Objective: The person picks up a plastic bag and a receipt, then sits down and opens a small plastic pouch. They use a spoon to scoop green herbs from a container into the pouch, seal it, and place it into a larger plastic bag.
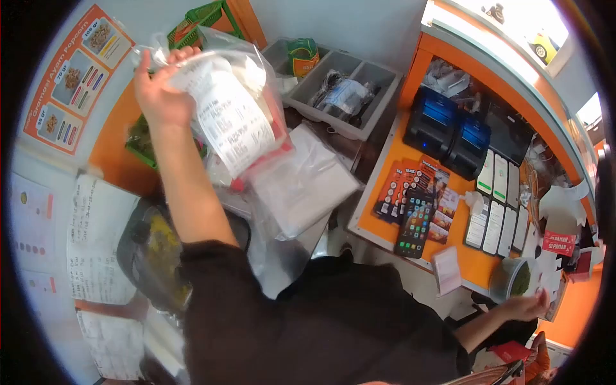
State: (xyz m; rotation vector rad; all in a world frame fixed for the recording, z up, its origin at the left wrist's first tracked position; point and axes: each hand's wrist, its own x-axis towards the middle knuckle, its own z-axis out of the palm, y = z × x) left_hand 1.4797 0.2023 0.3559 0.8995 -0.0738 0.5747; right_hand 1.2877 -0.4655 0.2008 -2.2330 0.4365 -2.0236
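Observation:
My left hand (165, 93) is raised at the upper left, its fingers closed around the gathered top of a clear plastic bag (268, 96). A long printed receipt (234, 119) shows on the front of the bag, with something white and red inside. Under the bag lies a plastic-wrapped white stack (305, 183) on a grey surface. Far off at the lower right, my right hand (529, 306) is stretched out with its fingers apart, close beside a clear tub of green stuff (513, 280) near the counter's edge.
An orange counter (369, 218) holds two black printers (433, 122), several phones (494, 224), leaflets (410, 183) and a larger phone (416, 224). A grey divided bin (359, 131) stands behind. Green baskets (208, 16) and a wall poster (77, 77) are at the left.

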